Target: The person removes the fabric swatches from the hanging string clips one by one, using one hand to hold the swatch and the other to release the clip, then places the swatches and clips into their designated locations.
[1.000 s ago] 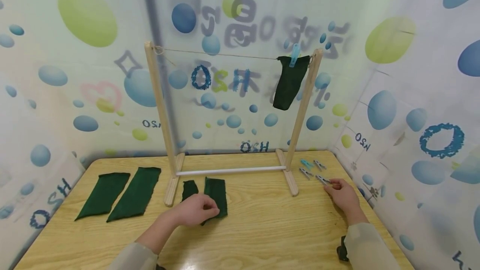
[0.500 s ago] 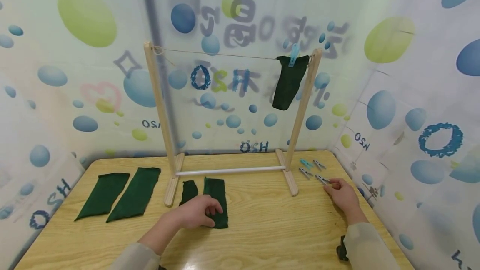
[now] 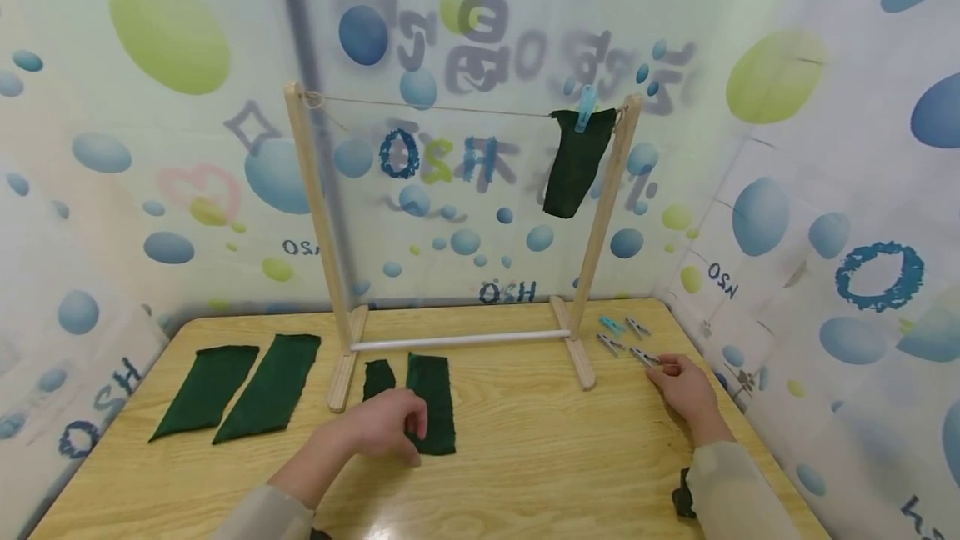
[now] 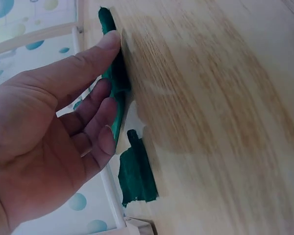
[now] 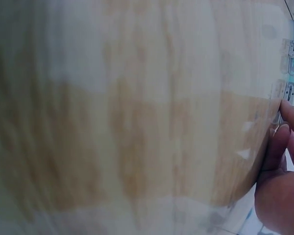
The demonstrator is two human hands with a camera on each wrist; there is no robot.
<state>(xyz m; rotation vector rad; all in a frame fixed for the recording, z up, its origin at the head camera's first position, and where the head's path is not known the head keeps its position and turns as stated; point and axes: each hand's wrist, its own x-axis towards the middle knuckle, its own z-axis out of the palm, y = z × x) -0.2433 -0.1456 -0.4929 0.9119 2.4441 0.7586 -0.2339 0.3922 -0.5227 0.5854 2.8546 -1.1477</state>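
My left hand [image 3: 390, 423] is beside the lower left edge of a dark green cloth strip [image 3: 432, 402]. Its fingers are loosely bent, the thumb apart from them; in the left wrist view the thumb overlaps the strip's edge, and contact is unclear. A shorter green cloth piece [image 3: 379, 376] lies partly behind this hand. At the table's right side my right hand [image 3: 686, 390] pinches the near end of a grey clothespin [image 3: 643, 356] between thumb and finger. Close by lie two more grey clothespins [image 3: 611, 344] and a light blue clothespin [image 3: 611, 325].
A wooden drying frame [image 3: 318, 190] with a string [image 3: 435, 107] stands at the back. On the string, near the right post, hangs a green cloth [image 3: 573, 169] under a blue clothespin [image 3: 586, 109]. Two green cloth pieces [image 3: 270, 390] lie on the table's left.
The left hand shifts right over the green strip, whose lower corner flattens out, then draws back left off it. My right hand stays at the clothespin.
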